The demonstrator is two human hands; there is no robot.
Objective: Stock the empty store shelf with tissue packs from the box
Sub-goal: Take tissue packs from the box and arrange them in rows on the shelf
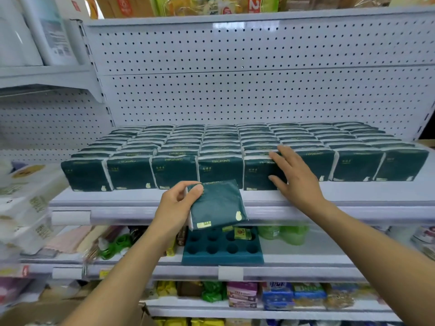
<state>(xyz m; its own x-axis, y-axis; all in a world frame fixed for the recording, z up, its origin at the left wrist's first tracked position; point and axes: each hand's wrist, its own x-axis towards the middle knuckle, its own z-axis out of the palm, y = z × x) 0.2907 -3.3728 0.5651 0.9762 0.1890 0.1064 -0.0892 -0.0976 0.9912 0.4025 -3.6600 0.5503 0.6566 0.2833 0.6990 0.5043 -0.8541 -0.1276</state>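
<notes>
Left hand (175,203), centre of the frame, pinches a dark green tissue pack (217,204) by its upper left corner, thumb on the face and fingers curled behind. The pack hangs tilted in front of the shelf lip (141,203), off the shelf, its lower edge dropping over the price rail (70,217).

Right hand (295,175), just right of centre, lies flat with fingers straight and spread against the front of a standing pack in the front row (266,172), thumb low near the shelf surface. It grips nothing.

The shelf is packed: rows of green packs (223,142) run from left edge to right edge and back to the pegboard wall (235,90). Open room is only the bare strip of shelf in front of the front row, and the tall clear space above the packs up to the next shelf at the top of the frame.

Below, at lower centre, sits a dark teal tray with round holes (222,249); green bottles (282,234) stand to its right. White wrapped bundles (28,198) crowd the left edge. A cardboard box flap (47,309) shows at lower left, blurred.
</notes>
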